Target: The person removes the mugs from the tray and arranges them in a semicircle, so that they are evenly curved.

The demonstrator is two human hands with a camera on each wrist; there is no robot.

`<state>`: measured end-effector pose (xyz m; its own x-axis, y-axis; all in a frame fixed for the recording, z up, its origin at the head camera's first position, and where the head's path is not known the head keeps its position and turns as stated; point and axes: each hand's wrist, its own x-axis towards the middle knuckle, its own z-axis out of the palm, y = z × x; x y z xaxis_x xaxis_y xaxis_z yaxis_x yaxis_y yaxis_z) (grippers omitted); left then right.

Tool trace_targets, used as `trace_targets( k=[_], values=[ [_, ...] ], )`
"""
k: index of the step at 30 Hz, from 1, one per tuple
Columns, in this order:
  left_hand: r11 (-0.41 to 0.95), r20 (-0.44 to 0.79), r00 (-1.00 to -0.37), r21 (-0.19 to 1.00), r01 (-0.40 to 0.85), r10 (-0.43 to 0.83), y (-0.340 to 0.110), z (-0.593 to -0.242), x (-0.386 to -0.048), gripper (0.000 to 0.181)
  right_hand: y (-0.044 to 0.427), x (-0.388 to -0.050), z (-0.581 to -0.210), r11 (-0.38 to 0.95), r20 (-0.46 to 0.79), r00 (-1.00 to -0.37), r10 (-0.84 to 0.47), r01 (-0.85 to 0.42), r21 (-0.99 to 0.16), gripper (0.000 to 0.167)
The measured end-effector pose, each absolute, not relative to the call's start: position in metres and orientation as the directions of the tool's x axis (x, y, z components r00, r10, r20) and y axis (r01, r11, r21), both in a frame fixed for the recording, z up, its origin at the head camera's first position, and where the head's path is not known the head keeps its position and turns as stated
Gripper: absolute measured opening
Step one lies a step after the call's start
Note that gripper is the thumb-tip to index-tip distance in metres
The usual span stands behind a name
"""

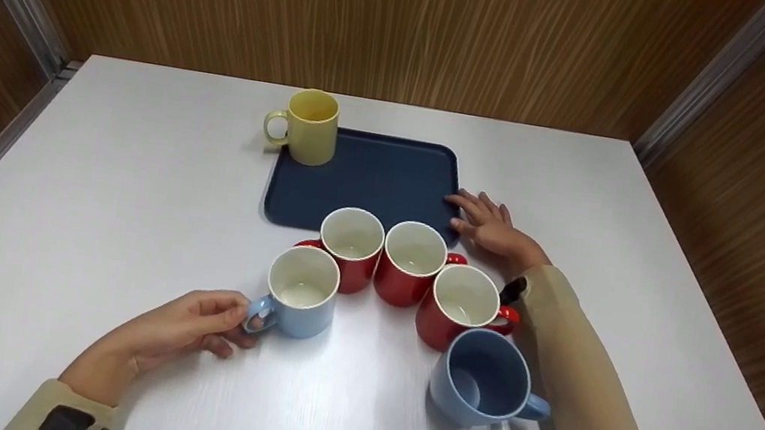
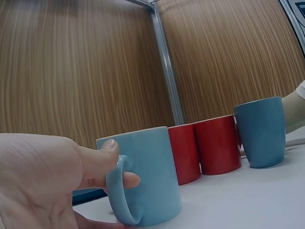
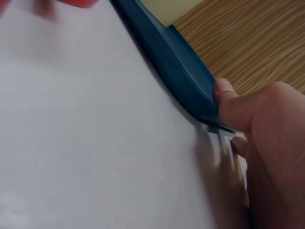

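Note:
My left hand (image 1: 195, 324) pinches the handle of a light blue mug (image 1: 306, 317) with a white inside; in the left wrist view its thumb lies over the handle's top. The mug stands upright, close against a red mug (image 1: 355, 272). My right hand (image 1: 494, 228) rests at the right rim of a dark blue tray (image 1: 389, 170), fingers extended. In the right wrist view the thumb (image 3: 226, 98) lies over the tray's rim near a corner; most other fingers are hidden there. A yellow mug (image 1: 314, 140) stands on the tray's far left corner, handle to the left.
Two more red mugs, one in the middle (image 1: 402, 286) and one at right (image 1: 438, 326), stand in front of the tray. A darker blue mug (image 1: 457, 401) is nearest the front, beside the right forearm. Wood-grain panels (image 1: 381, 18) enclose the white table (image 1: 131, 170).

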<state>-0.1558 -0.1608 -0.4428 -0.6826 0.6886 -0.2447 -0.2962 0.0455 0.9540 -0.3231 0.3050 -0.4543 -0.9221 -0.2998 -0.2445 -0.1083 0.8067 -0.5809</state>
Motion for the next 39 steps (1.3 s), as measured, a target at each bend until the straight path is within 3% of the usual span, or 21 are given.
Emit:
trace_targets(
  k=[10, 17, 28, 39],
  values=[
    [0.119, -0.261, -0.723, 0.963, -0.242, 0.640, -0.165, -0.442, -0.161, 0.036, 0.307, -0.325, -0.455, 0.800, -0.236, -0.923, -0.303, -0.112, -0.589, 0.054],
    [0.147, -0.269, -0.737, 0.963, -0.227, 0.620, -0.170, -0.440, -0.169, 0.032, 0.307, -0.325, -0.455, 0.811, -0.198, -0.923, -0.330, -0.170, -0.561, 0.053],
    [0.212, -0.267, -0.763, 0.962, -0.173, 0.589, -0.174, -0.437, -0.186, 0.046, 0.306, -0.325, -0.454, 0.818, -0.200, -0.916, -0.348, -0.193, -0.541, 0.054],
    [0.171, -0.316, -0.797, 0.949, -0.265, 0.514, -0.169, -0.441, -0.208, 0.061, 0.305, -0.322, -0.455, 0.806, -0.218, -0.924, -0.313, -0.138, -0.576, 0.056]
  ],
)
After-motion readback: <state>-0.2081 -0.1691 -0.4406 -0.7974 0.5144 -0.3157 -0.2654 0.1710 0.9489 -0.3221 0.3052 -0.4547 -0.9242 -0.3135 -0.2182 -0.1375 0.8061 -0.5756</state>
